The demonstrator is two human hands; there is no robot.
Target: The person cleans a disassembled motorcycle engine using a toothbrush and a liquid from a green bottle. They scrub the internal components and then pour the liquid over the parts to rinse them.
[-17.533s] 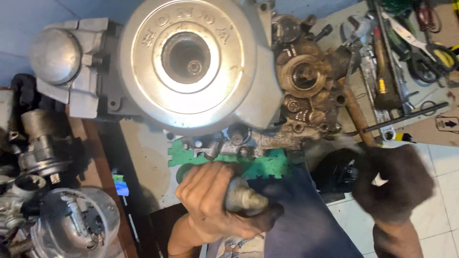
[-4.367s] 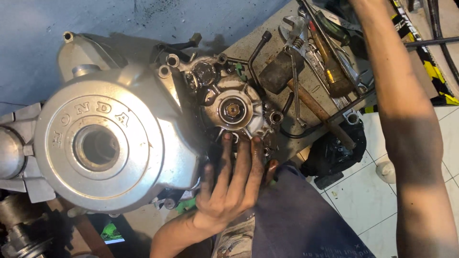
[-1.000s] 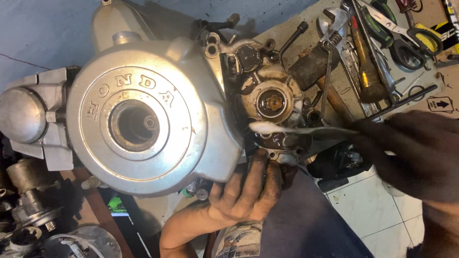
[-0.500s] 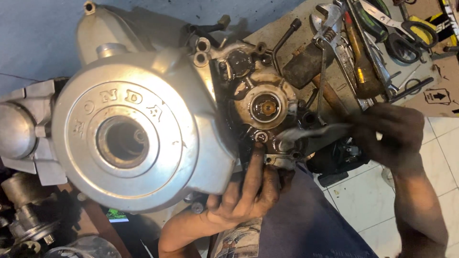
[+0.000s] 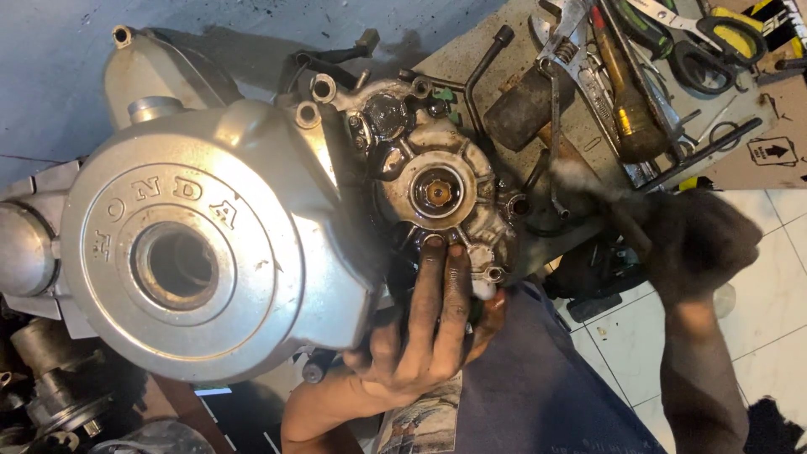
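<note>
Two greasy fingertips (image 5: 443, 252) of the left hand (image 5: 420, 336) press side by side against the grimy inner engine casing (image 5: 437, 189), just below its round brass-centred hub; the other fingers curl loosely beneath. That casing sits beside the big silver round engine cover (image 5: 181, 261). Off to the right, the right hand (image 5: 693, 244) (badly blurred) grips a thin tool (image 5: 588, 189), its fingers closed. Wrenches and scissors (image 5: 689, 38) lie on cardboard (image 5: 756, 126) beyond.
</note>
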